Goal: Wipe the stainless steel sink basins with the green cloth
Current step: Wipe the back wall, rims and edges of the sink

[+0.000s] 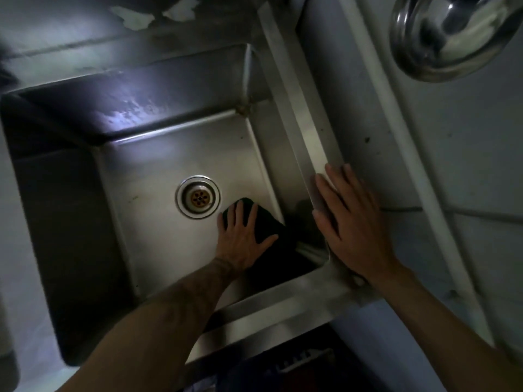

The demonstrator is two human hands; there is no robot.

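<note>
The sink basin (70, 222) fills the left and middle of the view, its left wall in shadow and its back wall catching a patch of glare. The drain (198, 197) sits in the basin floor. Just right of the drain, the left hand (243, 234) lies flat with fingers spread and pressed down on the green cloth (268, 222) (it reads almost black in this dim light). The cloth lies on the floor in the near right corner. Its long axis seems to run diagonally from beside the drain toward that corner, and its far end is lost in shadow against the right wall.

Further right, the right hand (351, 219) rests palm down, fingers straight and together, on the rim (297, 114). It holds nothing and looks like a brace. At the far right a steel bowl (450, 32) stands on the bench (467, 165), partly cut off by the frame.

The left hand alone is on the cloth, and most of the bare floor lies left of it and beyond. The next stroke likely pushes that way, past the drain.
</note>
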